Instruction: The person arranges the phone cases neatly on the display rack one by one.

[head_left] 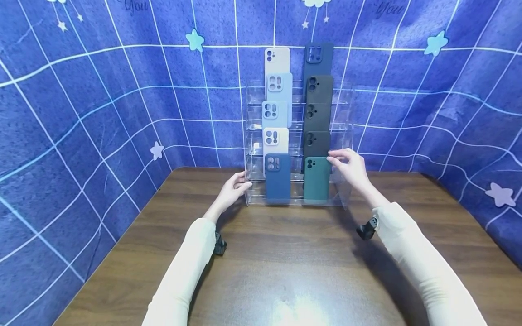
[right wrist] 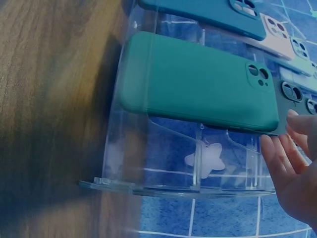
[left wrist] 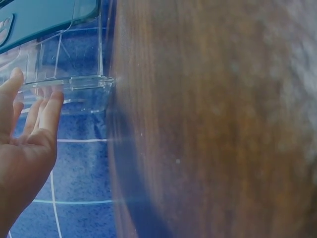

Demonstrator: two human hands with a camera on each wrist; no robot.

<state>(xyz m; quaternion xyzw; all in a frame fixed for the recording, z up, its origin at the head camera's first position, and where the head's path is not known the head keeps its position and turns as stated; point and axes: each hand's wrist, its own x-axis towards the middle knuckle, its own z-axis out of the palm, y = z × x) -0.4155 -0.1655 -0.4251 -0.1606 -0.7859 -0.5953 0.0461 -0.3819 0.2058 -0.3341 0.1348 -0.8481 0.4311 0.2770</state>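
Note:
A clear acrylic tiered stand holds phone cases in two columns. At the bottom right leans a green phone case. My right hand is at its top right corner, thumb and fingertips right at the edge, fingers nearly straight. In the right wrist view the green case lies in its tier, with the right hand by its camera end. My left hand is at the stand's left side panel. The left wrist view shows the left hand with extended fingers along the clear edge, thumb apart.
A dark blue case stands at the bottom left, with white and light blue cases above it. Dark cases rise above the green one. The wooden table meets a blue patterned cloth behind and beside it.

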